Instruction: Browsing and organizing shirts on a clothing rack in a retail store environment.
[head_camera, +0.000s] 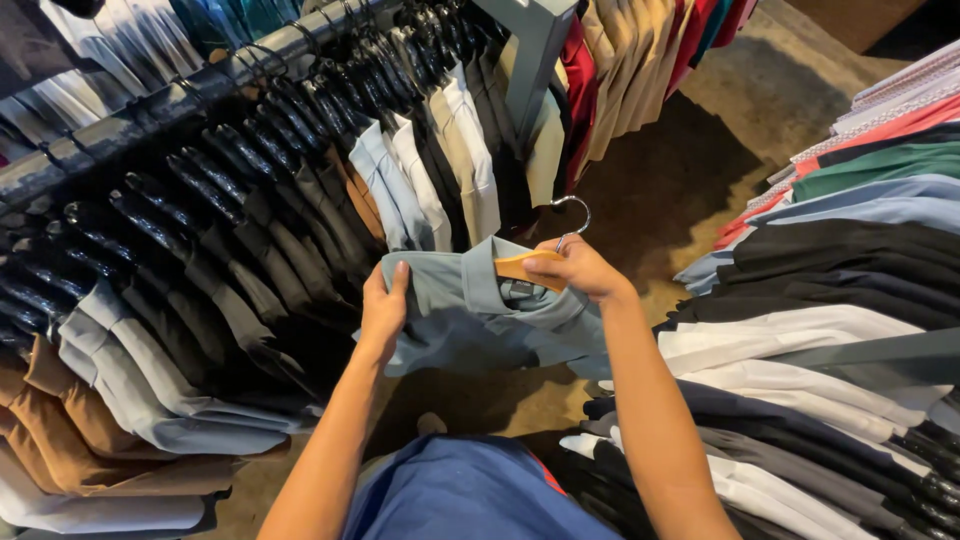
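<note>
Two bare forearms without sleeves, watch or rings are seen at lower centre, above a blue garment edged with red.

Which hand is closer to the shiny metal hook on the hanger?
The right hand. It grips the wooden hanger just below the metal hook. The left hand is farther off, holding the grey-blue shirt at its other shoulder.

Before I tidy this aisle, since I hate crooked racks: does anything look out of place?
Only the grey-blue shirt: it is off the rails, held by the left hand, while the right hand grips its wooden hanger.
</note>
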